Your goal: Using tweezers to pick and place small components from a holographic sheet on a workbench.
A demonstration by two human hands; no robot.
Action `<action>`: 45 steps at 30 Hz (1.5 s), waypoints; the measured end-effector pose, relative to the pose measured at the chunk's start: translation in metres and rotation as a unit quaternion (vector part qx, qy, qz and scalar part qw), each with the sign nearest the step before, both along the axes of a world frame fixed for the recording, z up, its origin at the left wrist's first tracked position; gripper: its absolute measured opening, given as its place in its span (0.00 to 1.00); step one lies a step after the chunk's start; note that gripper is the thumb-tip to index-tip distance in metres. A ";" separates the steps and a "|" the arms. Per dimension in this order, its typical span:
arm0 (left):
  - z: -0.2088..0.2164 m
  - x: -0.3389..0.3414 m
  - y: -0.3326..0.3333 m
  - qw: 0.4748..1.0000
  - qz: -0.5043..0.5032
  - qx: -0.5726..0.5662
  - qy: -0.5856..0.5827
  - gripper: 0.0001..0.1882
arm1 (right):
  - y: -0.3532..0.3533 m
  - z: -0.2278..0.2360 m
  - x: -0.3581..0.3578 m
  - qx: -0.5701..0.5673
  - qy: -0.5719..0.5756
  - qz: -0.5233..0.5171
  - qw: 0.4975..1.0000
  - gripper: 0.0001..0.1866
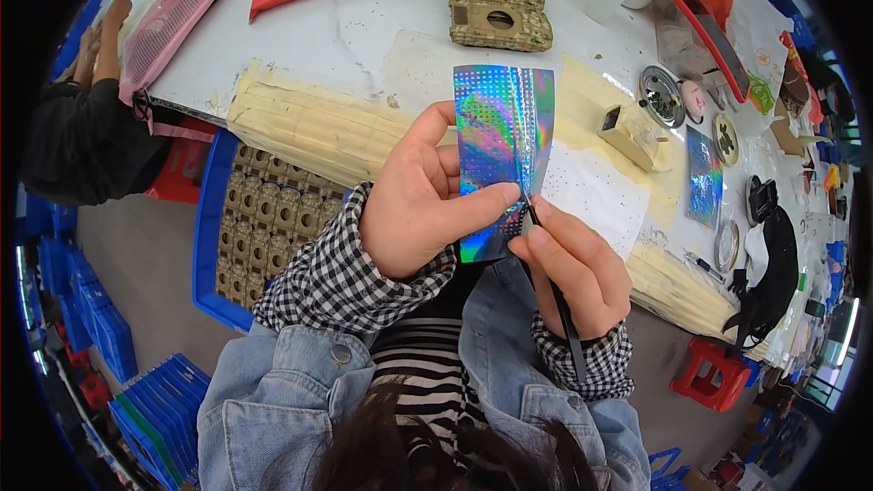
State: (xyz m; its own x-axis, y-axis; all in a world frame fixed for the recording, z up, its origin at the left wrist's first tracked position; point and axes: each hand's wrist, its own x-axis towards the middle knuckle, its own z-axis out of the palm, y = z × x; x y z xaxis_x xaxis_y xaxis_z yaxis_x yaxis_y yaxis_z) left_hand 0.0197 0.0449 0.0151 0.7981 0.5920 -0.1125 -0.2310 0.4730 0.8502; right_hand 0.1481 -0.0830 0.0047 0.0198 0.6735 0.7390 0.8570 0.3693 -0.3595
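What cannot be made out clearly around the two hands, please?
In the head view:
Left hand: some fingertips, hidden behind the shiny sheet.
Slim black tool in the right hand: whether its tip holds anything, too small.
Dark specks on the white paper: what they are, too small.

Left hand (406, 206) partly hidden behind shiny sheet (491, 141); tweezers' (563, 314) tips too small.

Prob. a wkshop: white bench (364, 50), blue tray (208, 218) w/ rows of camo pcs (262, 227), stacked crates (156, 418).
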 end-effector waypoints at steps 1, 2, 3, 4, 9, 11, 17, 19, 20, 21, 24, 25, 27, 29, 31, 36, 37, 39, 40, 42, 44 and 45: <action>-0.001 0.000 0.000 1.000 0.002 0.003 -0.004 0.30 | 0.000 0.001 0.000 0.001 -0.003 -0.001 1.000 0.19; -0.002 0.000 0.000 1.000 0.005 0.006 -0.009 0.30 | 0.001 0.003 0.000 0.001 -0.005 -0.002 1.000 0.19; -0.003 0.000 0.000 1.000 0.007 0.009 -0.013 0.30 | 0.001 0.004 0.000 0.002 -0.008 -0.003 1.000 0.19; -0.002 0.000 0.000 1.000 0.004 0.008 -0.011 0.30 | 0.001 0.004 0.000 0.001 -0.006 -0.006 1.000 0.18; -0.001 0.000 -0.001 1.000 0.004 0.006 -0.011 0.31 | -0.001 0.004 -0.001 -0.006 0.009 -0.019 1.000 0.17; 0.001 0.000 0.000 1.000 -0.001 0.007 -0.006 0.31 | -0.001 0.003 -0.001 0.001 0.011 -0.023 1.000 0.17; 0.000 -0.007 0.012 0.997 0.075 0.021 -0.011 0.30 | -0.017 0.003 0.008 -0.005 0.019 -0.064 0.998 0.17; -0.003 -0.015 0.023 0.992 0.119 0.047 -0.004 0.30 | -0.026 0.000 0.012 -0.038 0.012 -0.089 0.995 0.16; -0.002 -0.019 0.028 0.990 0.135 0.050 -0.005 0.29 | -0.029 -0.004 0.015 -0.044 -0.007 -0.090 0.995 0.15; 0.002 -0.022 0.032 0.987 0.149 0.059 0.015 0.29 | -0.031 -0.009 0.019 -0.051 -0.026 -0.091 0.994 0.15; -0.003 -0.028 0.043 0.981 0.165 0.100 0.017 0.26 | -0.030 -0.016 0.024 -0.058 -0.081 -0.098 0.990 0.13; -0.003 -0.028 0.044 0.982 0.161 0.100 0.010 0.25 | -0.029 -0.017 0.025 -0.057 -0.098 -0.100 0.988 0.12; -0.003 -0.029 0.045 0.983 0.154 0.099 -0.004 0.25 | -0.028 -0.017 0.026 -0.066 -0.122 -0.112 0.984 0.12; -0.004 -0.029 0.046 0.982 0.159 0.099 -0.005 0.24 | -0.027 -0.017 0.028 -0.073 -0.133 -0.117 0.981 0.11; -0.006 -0.029 0.047 0.982 0.162 0.099 -0.003 0.24 | -0.027 -0.019 0.029 -0.081 -0.134 -0.114 0.981 0.11; -0.006 -0.031 0.047 0.981 0.154 0.111 0.040 0.26 | -0.026 -0.011 0.029 -0.114 -0.123 -0.120 0.978 0.11; -0.007 -0.032 0.048 0.980 0.156 0.115 0.046 0.26 | -0.025 -0.009 0.029 -0.122 -0.122 -0.124 0.977 0.11; -0.009 -0.035 0.052 0.977 0.160 0.125 0.059 0.26 | -0.025 -0.005 0.029 -0.140 -0.112 -0.124 0.976 0.11; -0.009 -0.035 0.052 0.977 0.160 0.125 0.059 0.26 | -0.025 -0.003 0.029 -0.148 -0.106 -0.125 0.975 0.11; -0.007 -0.036 0.054 0.977 0.161 0.126 0.059 0.27 | -0.023 0.002 0.029 -0.148 -0.101 -0.124 0.976 0.11; -0.008 -0.038 0.055 0.977 0.163 0.128 0.057 0.27 | -0.021 0.007 0.032 -0.146 -0.091 -0.121 0.978 0.11; -0.008 -0.039 0.056 0.976 0.164 0.128 0.057 0.27 | -0.020 0.009 0.034 -0.146 -0.083 -0.119 0.979 0.11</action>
